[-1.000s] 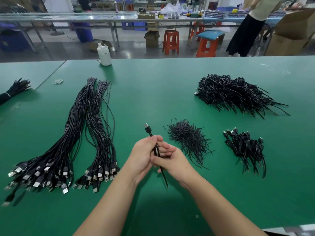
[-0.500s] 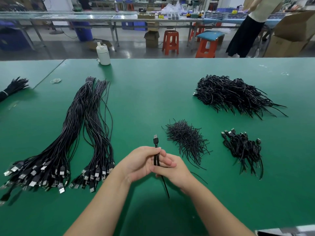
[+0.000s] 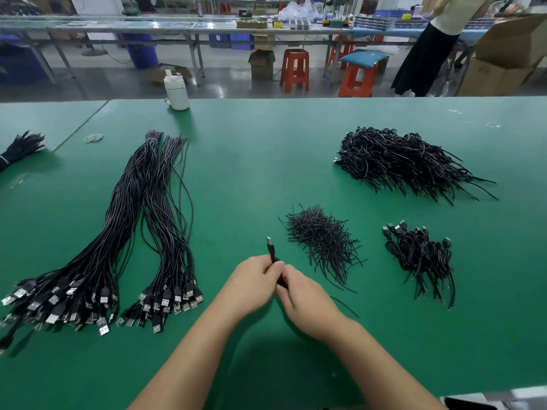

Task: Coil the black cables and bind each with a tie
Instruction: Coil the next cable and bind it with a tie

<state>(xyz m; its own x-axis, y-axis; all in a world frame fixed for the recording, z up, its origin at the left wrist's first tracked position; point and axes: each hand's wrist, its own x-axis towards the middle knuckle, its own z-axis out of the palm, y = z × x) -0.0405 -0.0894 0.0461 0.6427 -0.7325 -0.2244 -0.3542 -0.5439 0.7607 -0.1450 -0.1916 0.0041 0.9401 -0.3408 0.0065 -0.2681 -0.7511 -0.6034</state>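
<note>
My left hand [image 3: 253,284] and my right hand [image 3: 305,300] meet above the green table [image 3: 251,161] and both grip one folded black cable [image 3: 270,251]. Its USB plug sticks up past my left fingers. A thin black tie [image 3: 344,307] trails out to the right from under my right hand. Two long bundles of straight black cables [image 3: 124,226] lie to the left, plugs toward me. A heap of loose ties [image 3: 321,241] sits just right of my hands. Several coiled cables [image 3: 420,255] lie further right.
A large pile of black cables [image 3: 405,161] lies at the far right. A white bottle [image 3: 176,91] stands at the table's far edge, a rubber band [image 3: 93,138] lies near it, and another black bundle [image 3: 20,147] pokes in at the left. A person stands beyond the table.
My hands have closed tighter around the cable. The tail that hung below my right hand is now gone from view, and a tie now trails to the right.
</note>
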